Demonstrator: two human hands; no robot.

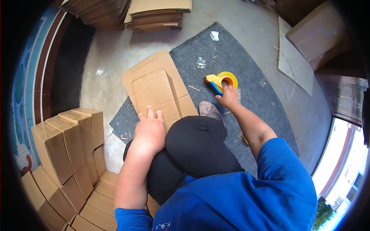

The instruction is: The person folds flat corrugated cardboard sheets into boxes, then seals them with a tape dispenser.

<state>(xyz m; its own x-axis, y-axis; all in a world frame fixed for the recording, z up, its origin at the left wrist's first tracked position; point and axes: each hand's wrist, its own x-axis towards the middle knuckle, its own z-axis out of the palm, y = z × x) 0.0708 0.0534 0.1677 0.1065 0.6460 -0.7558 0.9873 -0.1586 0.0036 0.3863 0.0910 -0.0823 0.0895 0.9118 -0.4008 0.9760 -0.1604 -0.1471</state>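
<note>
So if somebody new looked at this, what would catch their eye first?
Probably the bright yellow tape dispenser on the dark mat, with the right hand at its roll. Next, the big blue shirt at the bottom of the view, and the flat cardboard in front, under the left hand. After that, the brown boxes stacked at the lower left.

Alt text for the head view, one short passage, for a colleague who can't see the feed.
Left hand resting on a flattish cardboard piece, right hand touching a yellow tape dispenser on a dark mat. Cardboard boxes stand at left; flat cardboard stacks lie beyond.
</note>
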